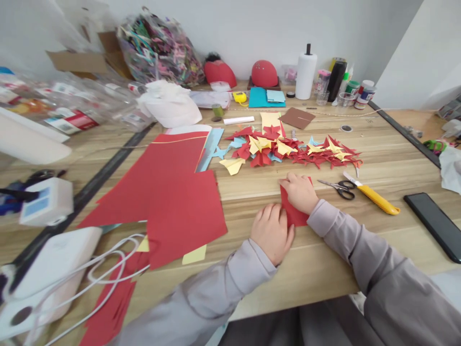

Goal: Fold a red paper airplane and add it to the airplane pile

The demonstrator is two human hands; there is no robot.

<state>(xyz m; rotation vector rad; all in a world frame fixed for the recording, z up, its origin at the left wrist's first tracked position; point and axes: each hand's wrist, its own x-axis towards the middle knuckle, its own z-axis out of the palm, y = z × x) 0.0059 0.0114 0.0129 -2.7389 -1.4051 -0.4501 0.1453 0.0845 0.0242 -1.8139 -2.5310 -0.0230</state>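
Note:
A small piece of red paper (298, 218) lies on the wooden table in front of me, partly covered by both hands. My right hand (300, 192) presses on its upper part, fingers bent over the top left corner. At the paper's left edge is my left hand (271, 231), its fingers curled and close together and its thumb at the lower edge. Black-handled scissors (340, 188) and a yellow utility knife (376, 197) lie right of my right hand. Beyond both hands is a heap of folded red, yellow and blue paper pieces (266, 146).
Large red sheets (187, 211) lie to the left, near a white cable (118, 259) and red strips (111, 302). A black phone (435, 223) is at the right. Along the back stand a white bottle (306, 74), red domes (264, 73) and a bag of scraps (158, 48).

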